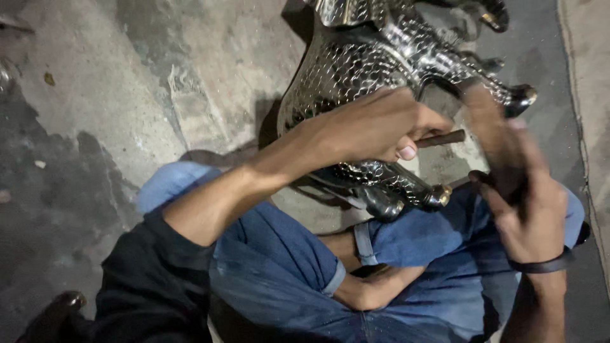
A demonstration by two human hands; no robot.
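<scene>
A shiny metal animal figure (356,63) with a hammered scale pattern lies on its side across my lap; its legs end in brass-coloured hooves. My left hand (375,127) is closed around a thin brown rod tool (445,138) whose end points to the right beside the figure's body. My right hand (530,209), with a dark band on the wrist, grips a brown object (492,133) that is blurred by motion just right of the rod. I cannot tell what kind of tool this blurred object is.
I sit cross-legged in blue jeans (279,267) on a stained concrete floor (127,95). A bare foot (375,286) rests between my legs. A dark rounded object (60,308) lies at the lower left. A paler strip of floor (591,76) runs along the right.
</scene>
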